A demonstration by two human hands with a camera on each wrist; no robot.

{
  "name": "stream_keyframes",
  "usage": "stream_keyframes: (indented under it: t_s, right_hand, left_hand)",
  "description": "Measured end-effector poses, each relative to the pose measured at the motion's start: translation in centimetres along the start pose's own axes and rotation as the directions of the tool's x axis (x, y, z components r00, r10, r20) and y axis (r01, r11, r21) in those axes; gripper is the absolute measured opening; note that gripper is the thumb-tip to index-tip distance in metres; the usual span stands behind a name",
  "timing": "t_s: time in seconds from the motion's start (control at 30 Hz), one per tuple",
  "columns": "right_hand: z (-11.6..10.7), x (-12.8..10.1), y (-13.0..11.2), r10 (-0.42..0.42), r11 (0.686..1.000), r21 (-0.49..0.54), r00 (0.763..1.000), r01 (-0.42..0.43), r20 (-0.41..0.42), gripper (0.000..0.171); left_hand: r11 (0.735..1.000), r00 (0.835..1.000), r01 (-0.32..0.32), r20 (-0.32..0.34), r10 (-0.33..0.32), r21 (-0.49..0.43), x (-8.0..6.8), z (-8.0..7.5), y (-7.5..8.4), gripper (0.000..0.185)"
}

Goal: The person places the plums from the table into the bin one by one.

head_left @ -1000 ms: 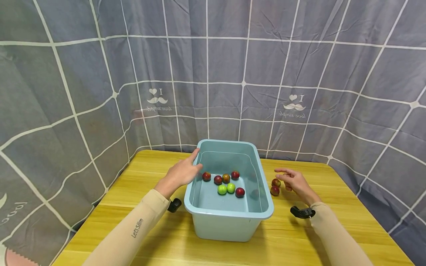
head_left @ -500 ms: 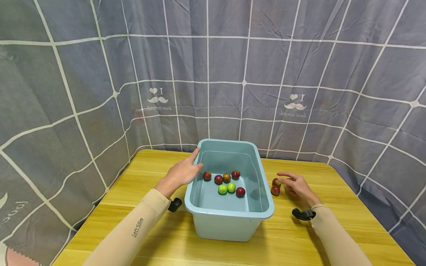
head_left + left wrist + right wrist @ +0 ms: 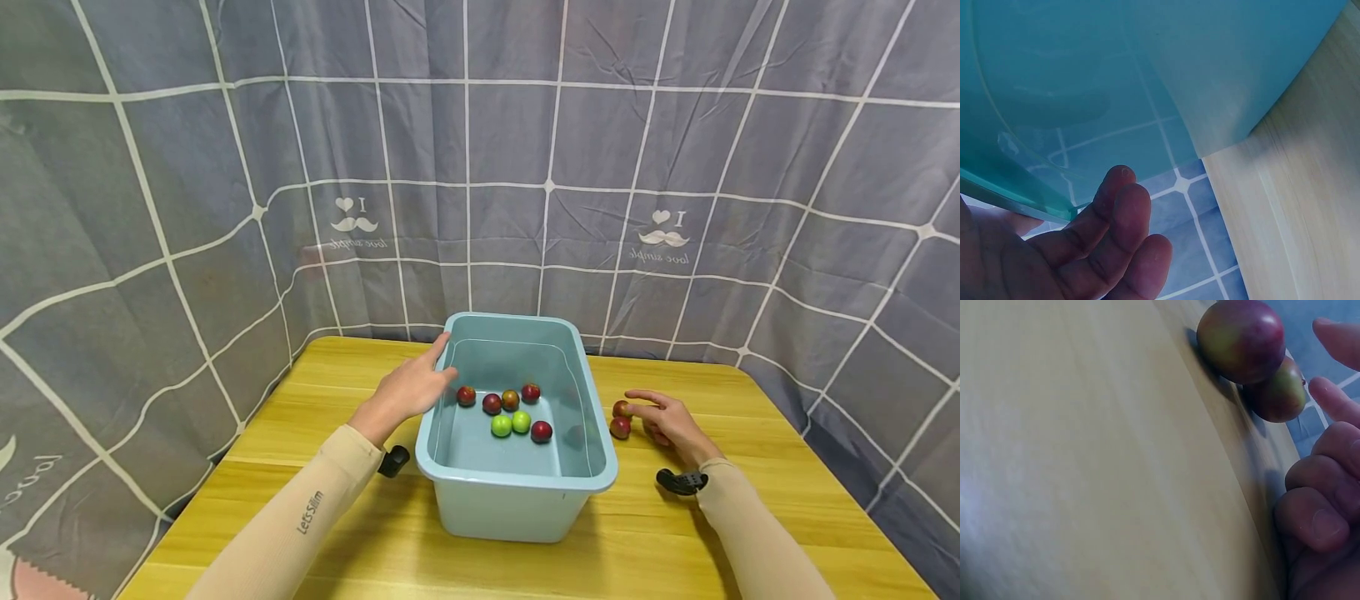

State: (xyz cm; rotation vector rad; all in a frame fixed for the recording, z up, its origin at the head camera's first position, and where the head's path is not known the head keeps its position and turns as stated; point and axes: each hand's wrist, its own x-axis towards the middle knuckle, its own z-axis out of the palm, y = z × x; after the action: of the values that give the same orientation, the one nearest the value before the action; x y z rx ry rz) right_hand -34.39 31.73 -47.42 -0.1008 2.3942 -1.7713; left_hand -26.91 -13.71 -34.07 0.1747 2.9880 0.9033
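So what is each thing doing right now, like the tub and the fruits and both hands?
Blue tub: upright on the table, open top.
Fruits in the tub: seven lying loose, five reddish, two green.
Two red fruits: on the table right of the tub, side by side.
Left hand: open, resting on the tub's left rim.
Right hand: open, holding nothing, fingertips at the far fruit.
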Motion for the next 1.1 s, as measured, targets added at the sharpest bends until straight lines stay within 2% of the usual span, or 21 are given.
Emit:
stream_keyframes:
  t_s: [0.53, 1.1]
  right_hand:
    - [0.12, 0.54, 0.15, 0.064, 0.995, -0.08, 0.998, -0.066, -0.024, 0.065]
    - [0.09, 1.01, 0.47, 0.06, 0.988, -0.137, 0.997, -0.065, -0.044, 0.054]
  left_hand:
    - [1.0, 1.0, 0.002, 0.002, -0.002, -0.001, -0.04, 0.06, 0.0, 0.072]
    - [1.0, 1.0, 0.004, -0.001, -0.004, -0.008, 0.03, 0.15, 0.02, 0.072]
